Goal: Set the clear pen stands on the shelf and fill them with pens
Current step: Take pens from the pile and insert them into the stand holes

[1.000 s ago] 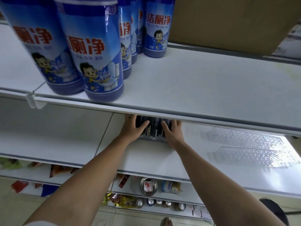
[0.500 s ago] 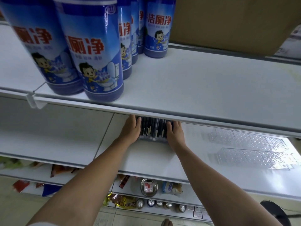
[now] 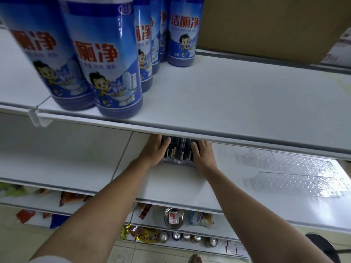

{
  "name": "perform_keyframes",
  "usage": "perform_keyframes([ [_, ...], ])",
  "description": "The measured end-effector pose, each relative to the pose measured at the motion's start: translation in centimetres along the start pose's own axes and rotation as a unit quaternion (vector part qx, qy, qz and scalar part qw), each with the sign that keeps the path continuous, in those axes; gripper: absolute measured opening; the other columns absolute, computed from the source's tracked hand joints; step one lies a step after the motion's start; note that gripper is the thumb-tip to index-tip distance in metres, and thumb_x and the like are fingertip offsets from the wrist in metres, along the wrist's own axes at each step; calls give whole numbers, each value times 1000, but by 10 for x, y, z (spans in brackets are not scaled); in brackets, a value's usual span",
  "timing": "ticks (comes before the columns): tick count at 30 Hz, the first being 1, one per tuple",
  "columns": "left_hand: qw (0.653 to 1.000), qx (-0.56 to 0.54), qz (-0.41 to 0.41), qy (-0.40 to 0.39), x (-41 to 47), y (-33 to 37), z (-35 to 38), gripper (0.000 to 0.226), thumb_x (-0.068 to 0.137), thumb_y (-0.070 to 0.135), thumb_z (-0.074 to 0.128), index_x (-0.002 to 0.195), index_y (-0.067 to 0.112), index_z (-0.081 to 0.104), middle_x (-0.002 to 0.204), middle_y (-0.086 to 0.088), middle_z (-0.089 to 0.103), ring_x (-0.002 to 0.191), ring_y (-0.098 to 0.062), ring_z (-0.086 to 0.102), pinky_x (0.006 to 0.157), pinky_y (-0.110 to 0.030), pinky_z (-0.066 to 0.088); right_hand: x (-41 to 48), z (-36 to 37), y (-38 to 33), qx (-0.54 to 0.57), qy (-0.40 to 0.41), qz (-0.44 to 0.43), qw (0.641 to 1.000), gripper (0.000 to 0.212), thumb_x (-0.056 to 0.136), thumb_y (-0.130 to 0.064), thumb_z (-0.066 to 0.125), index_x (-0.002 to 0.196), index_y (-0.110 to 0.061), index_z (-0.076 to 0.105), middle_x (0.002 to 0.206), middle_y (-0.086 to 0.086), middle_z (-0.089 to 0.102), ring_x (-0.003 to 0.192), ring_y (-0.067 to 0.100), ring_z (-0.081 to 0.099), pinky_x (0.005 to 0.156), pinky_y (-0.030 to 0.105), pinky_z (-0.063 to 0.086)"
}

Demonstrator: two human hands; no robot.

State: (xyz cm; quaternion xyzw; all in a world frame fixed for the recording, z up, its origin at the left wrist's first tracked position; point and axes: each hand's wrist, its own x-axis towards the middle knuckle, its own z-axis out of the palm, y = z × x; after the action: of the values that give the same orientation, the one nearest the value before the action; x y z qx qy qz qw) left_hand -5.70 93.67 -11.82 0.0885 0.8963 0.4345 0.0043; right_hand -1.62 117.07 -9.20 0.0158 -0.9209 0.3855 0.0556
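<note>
While left hand [image 3: 154, 150] and right hand [image 3: 205, 156] press straight fingers against its ends, the clear plastic stand of dark pens [image 3: 178, 154] lies crosswise; empty clear stands [image 3: 288, 162] sit rightward.

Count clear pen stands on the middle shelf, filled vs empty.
Filled stand, dark pens inside: 1
Empty: 2, rear empty stand and front empty stand
Total: 3
</note>
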Motion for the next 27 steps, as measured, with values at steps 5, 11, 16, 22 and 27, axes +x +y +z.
perform_keyframes([
  [5,998,25,58,-12,-14,-3,-8,106,84,78,68,164,24,24,164,-6,31,156,-22,27,127,-46,29,-5,-1,12,-64,-33,-98,993,82,85,-82,52,147,-29,47,140,1,53,131,24,42,118,45,32],
  [11,991,56,113,-52,-18,-3,-14,127,62,78,89,163,33,27,163,1,31,154,-19,30,124,-45,37,-6,-3,7,-144,-66,-99,982,108,63,-94,61,151,-35,42,141,3,49,132,28,39,118,42,32],
  [16,995,44,89,-14,-18,-2,-9,109,71,79,83,159,32,38,158,0,41,150,-16,39,120,-44,42,-7,-4,-4,-135,-47,-80,987,86,79,-84,59,147,-33,52,143,4,56,133,31,43,118,42,33],
  [22,994,36,91,-55,-18,-2,-13,122,63,72,93,162,35,32,164,3,36,153,-15,34,122,-38,37,-8,-12,-6,-142,-99,-76,982,111,57,-92,57,149,-30,49,144,4,53,133,30,42,117,42,32],
  [27,993,60,95,-33,-22,8,-16,117,69,67,90,163,26,34,165,-3,35,150,-12,30,119,-29,33,-6,-22,-10,-134,-118,-55,982,92,71,-71,79,149,-27,53,144,8,57,130,34,46,113,46,38],
])
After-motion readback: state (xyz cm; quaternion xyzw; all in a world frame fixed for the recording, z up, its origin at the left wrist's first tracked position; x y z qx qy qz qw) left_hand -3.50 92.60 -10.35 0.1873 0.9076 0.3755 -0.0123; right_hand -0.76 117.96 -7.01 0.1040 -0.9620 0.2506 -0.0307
